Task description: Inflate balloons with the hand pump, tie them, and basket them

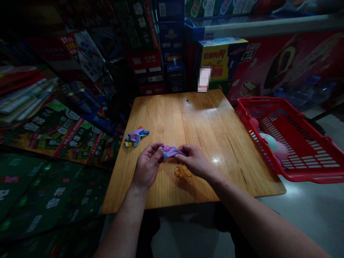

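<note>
A limp purple balloon (170,151) with a pink and blue print stretches between my hands above the wooden table (204,125). My left hand (149,163) pinches its wider end between thumb and fingers. At the narrow end, my right hand (192,157) is closed on it, with the thumb pressed against the fingers. Just below my hands lies a loose heap of orange-brown rubber bands (183,173). To the left, near the table's edge, is a small pile of uninflated balloons (136,136) in purple, blue, yellow and orange.
A red plastic basket (303,125) beside the table's right edge holds several inflated balloons (281,150). Green cartons (40,193) crowd the left side. Stacked boxes (172,39) and a yellow-and-blue box (217,61) stand behind the table. A small dark round thing (187,100) lies near its back edge.
</note>
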Available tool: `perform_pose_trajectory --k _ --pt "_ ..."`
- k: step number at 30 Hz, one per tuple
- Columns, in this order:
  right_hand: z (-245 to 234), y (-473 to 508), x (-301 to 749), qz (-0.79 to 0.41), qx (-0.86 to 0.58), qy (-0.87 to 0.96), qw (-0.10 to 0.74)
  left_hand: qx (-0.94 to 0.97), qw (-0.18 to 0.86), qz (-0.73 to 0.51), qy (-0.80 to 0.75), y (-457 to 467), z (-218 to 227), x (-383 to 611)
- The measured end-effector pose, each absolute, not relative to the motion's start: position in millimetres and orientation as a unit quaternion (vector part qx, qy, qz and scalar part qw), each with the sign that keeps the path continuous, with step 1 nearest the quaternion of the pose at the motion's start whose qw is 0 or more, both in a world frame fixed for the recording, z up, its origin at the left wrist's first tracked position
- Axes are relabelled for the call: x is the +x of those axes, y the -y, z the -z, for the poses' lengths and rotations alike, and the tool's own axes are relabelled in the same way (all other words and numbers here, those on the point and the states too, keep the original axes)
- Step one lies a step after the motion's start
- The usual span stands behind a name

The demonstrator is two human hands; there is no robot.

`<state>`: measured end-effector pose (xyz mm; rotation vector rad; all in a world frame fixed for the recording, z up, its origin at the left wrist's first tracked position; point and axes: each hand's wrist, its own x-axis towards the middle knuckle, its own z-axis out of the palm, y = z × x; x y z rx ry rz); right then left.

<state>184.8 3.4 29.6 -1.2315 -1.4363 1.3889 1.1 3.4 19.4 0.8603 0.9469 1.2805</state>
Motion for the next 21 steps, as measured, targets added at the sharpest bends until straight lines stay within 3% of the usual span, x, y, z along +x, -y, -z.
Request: perform_pose_trajectory --k 21 --pt "-26 -9 191 -0.579 -0.516 0.486 0.404 0.361 0.51 -0.592 -0.51 -9 -11 -19"
